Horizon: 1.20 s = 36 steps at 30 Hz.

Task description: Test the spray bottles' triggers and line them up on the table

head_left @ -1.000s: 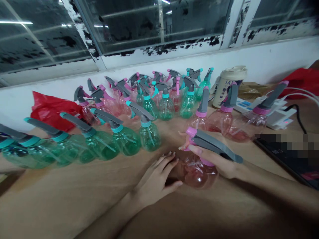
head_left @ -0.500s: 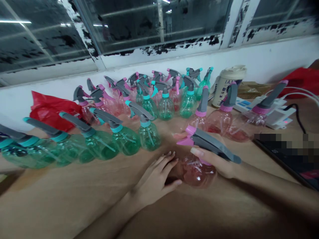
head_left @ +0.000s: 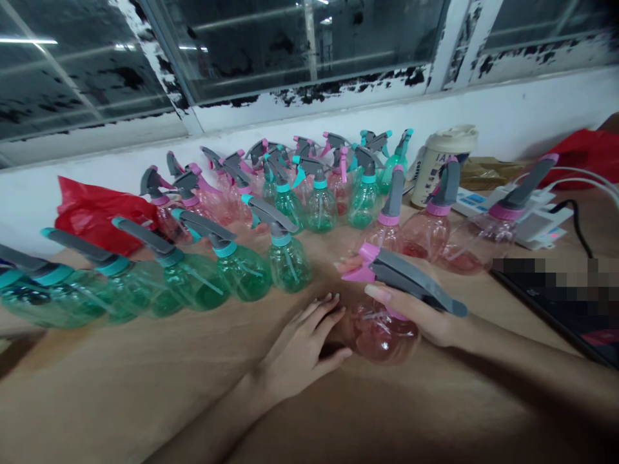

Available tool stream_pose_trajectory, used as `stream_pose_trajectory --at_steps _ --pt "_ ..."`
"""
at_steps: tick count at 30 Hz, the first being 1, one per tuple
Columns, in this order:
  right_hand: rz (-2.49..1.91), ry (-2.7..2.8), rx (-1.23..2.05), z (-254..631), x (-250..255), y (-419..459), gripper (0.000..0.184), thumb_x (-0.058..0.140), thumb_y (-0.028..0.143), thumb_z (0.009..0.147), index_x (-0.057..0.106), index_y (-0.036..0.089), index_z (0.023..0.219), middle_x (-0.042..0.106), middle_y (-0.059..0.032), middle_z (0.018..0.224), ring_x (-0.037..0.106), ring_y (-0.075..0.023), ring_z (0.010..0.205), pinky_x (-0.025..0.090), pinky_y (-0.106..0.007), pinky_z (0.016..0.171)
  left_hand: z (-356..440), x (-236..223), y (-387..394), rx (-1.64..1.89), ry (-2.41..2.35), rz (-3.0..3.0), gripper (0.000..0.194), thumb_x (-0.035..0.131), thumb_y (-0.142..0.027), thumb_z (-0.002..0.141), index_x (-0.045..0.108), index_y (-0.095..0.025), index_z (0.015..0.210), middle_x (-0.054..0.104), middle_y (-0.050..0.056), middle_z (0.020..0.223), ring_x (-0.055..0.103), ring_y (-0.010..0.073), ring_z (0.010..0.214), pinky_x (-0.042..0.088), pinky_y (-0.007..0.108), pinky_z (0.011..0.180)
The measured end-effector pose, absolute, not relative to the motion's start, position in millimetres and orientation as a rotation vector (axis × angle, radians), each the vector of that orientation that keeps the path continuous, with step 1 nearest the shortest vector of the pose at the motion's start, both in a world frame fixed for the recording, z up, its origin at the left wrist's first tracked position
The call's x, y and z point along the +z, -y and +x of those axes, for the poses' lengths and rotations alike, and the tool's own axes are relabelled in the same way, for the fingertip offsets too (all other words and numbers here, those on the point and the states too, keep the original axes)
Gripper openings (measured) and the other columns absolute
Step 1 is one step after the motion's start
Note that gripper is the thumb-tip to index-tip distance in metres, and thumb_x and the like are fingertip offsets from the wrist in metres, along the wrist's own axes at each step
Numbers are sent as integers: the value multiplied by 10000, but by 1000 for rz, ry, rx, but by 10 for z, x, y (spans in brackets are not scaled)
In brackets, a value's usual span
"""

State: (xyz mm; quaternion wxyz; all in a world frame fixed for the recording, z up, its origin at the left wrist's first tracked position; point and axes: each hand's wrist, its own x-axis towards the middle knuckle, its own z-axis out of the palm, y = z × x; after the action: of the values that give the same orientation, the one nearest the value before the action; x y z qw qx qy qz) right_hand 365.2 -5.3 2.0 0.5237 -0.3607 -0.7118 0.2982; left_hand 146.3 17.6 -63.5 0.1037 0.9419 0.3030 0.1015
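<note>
My right hand is closed around the neck of a pink spray bottle, just under its grey and pink trigger head. The bottle is clear pink plastic, with a thin tube showing inside. My left hand lies on the wooden table at the bottle's left side, fingers spread and pointing away from me. Whether its fingertips touch the bottle I cannot tell. Nearest beyond my left hand stands a green spray bottle with a turquoise collar. Three pink spray bottles, one of them in the middle, stand behind my right hand.
A row of green spray bottles runs to the left. More pink and green bottles crowd by the wall, beside a red plastic bag. At the right are a paper coffee cup, a white power strip with cables and a dark-screened device.
</note>
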Motion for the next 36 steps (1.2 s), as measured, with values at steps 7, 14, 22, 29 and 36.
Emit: stream_pose_trajectory --at_steps 7,14,22,29,36 --pt "-895 1738 720 3659 82 61 92 577 322 866 638 268 910 668 -4 872 645 -179 814 525 -323 741 1466 -623 -172 290 -884 2793 565 544 -462 897 411 -145 1345 439 128 1419 383 249 1322 331 436 1092" --pt "-900 1771 706 3653 109 46 151 531 343 885 584 228 802 604 4 757 602 -151 692 486 -295 645 1457 -641 -172 317 -880 2791 562 553 -455 892 409 -155 1345 434 120 1424 380 252 1325 330 443 1093" --pt "-867 1822 660 3664 93 22 198 499 345 904 561 220 765 573 6 733 575 -136 663 462 -296 642 1465 -626 -182 312 -879 2812 537 550 -446 896 425 -163 1334 433 117 1426 385 259 1325 340 457 1085" --pt "-850 1778 704 3631 61 17 132 576 328 856 636 255 947 657 -17 907 634 -172 857 514 -320 774 1463 -642 -183 338 -868 2823 519 551 -441 896 439 -169 1324 466 121 1396 409 271 1304 376 460 1057" --pt "-889 1749 672 3620 51 53 136 590 315 845 660 255 945 667 -12 899 636 -160 817 521 -293 746 1477 -596 -178 287 -886 2837 481 488 -466 928 465 -169 1305 478 119 1386 412 272 1302 384 464 1049"
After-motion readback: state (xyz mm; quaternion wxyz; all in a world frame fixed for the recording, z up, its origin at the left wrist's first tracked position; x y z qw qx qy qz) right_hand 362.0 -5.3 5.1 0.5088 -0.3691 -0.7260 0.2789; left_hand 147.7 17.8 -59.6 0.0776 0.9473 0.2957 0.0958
